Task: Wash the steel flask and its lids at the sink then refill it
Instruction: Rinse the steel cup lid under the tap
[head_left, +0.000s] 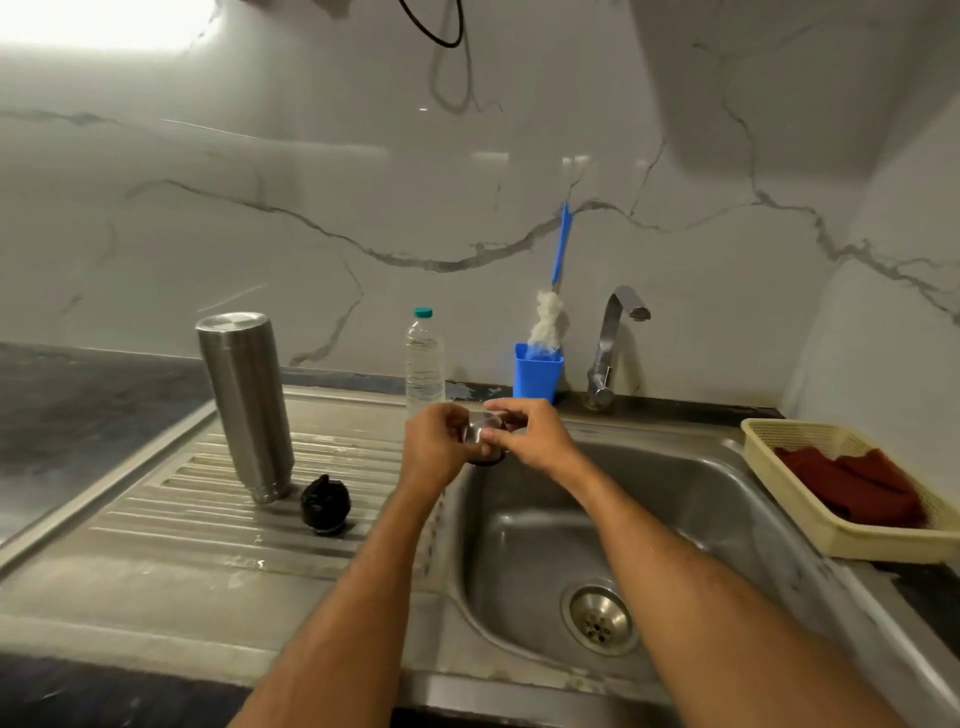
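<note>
Both hands, left hand (434, 441) and right hand (535, 439), are gripping the steel lid (480, 434) mid-frame over the sink (727, 499), probably so drips fall in.

Both my bare forearms reached up from the bottom of the frame and met near its centre. My left hand (435, 441) came in from the lower left, its back toward me, fingers curled inward. My right hand (530, 434) came in from the lower right, wrist bent, thumb and fingers pinching toward the left one. The two hands sat just beside each other, fingertips almost touching, gripping one small steel piece between them.
</note>
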